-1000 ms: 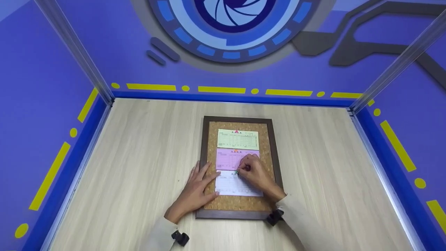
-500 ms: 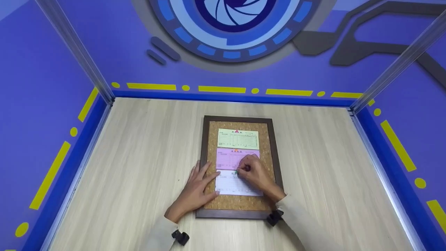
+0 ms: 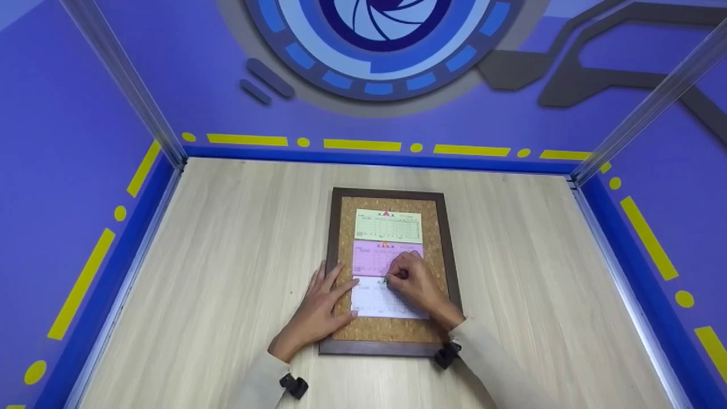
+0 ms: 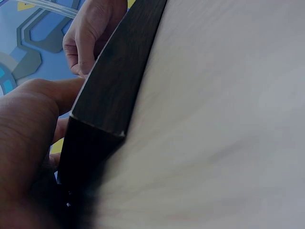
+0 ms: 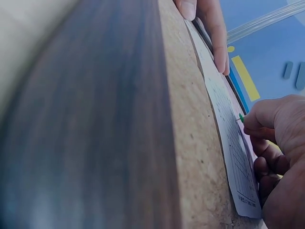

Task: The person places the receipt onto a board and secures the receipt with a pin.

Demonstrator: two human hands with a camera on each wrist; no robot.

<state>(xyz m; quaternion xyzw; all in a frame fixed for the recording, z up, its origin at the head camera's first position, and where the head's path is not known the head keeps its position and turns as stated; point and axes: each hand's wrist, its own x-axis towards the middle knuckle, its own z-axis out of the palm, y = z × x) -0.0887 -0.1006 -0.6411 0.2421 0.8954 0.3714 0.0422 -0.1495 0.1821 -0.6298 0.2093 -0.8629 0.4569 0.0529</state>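
Observation:
A dark-framed cork board (image 3: 392, 329) lies flat on the table. Three printed paper slips run down it: a pale green slip (image 3: 388, 228), a pink slip (image 3: 369, 260) and a white slip (image 3: 375, 304). Between thumb and forefinger, my right hand (image 3: 417, 281) pinches a green push pin (image 5: 241, 117) at the white slip's top edge; the right wrist view shows its needle meeting the paper. My left hand (image 3: 318, 318) rests with spread fingers over the board's left frame, with forefinger and thumb tips at the white slip's left edge.
A red pin (image 3: 386, 213) sits at the top of the green slip and an orange pin (image 3: 385, 244) at the top of the pink one. Blue-purple printed walls (image 3: 352, 125) enclose the wood-grain table (image 3: 238, 238) at the back and both sides.

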